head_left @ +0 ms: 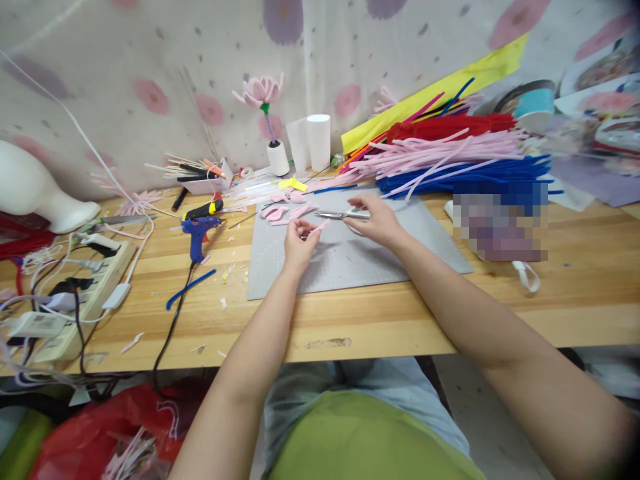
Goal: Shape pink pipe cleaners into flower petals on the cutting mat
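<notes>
My left hand (300,248), above the grey mat (270,267), pinches a short piece of pale pink pipe cleaner (319,229). My right hand (379,224) is closed on metal scissors (331,215), whose blades point left toward my left hand, apart from the pink piece. Part of the handles is covered by my fingers. Just beyond my left hand, several bent pink pipe-cleaner petals (276,213) lie on the mat. A small yellow piece (293,183) is behind them.
A blue glue gun (197,233) stands at left, near a power strip (95,293) with tangled cords. Bundles of pink (440,152) and blue pipe cleaners (465,175) lie at back right. A pink flower (262,92) stands in a white holder (277,159) behind the mat.
</notes>
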Demonstrator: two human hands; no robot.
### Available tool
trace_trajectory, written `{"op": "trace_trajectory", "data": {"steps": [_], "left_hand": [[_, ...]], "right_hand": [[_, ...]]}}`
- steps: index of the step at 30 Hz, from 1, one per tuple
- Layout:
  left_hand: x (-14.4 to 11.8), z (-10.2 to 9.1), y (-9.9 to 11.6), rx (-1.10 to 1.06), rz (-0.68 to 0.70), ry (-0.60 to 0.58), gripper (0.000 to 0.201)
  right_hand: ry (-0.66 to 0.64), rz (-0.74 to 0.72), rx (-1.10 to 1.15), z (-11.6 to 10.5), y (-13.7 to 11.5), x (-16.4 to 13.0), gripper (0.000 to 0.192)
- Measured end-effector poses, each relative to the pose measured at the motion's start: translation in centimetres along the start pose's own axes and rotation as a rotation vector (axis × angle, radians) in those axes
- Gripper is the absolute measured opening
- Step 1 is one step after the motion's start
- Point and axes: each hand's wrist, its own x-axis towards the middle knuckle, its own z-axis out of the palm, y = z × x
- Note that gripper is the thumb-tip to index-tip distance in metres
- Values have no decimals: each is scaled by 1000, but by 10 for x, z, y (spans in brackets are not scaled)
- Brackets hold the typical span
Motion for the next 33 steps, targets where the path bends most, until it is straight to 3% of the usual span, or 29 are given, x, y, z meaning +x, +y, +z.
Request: {"op": "trace_trajectory", "data": {"steps": [5, 14, 21, 28, 33], "left_hand": [[-6, 7, 0, 93, 52, -32, 30], [-7, 10, 0, 131, 38, -42, 32], [-6, 13, -6, 121, -39, -3, 39], [-5, 15, 1, -81, -277, 3, 44], [-4, 13, 1, -66, -234, 25, 46]], "right_hand": [[-187, 115, 431, 26, -17, -4, 36], [-194, 100, 569, 31, -13, -4, 30], [-221, 107, 313, 28, -15, -5, 23], [-202, 32, 99, 27, -19, -7, 15], [-306, 27, 46, 25, -19, -7, 18]]}}
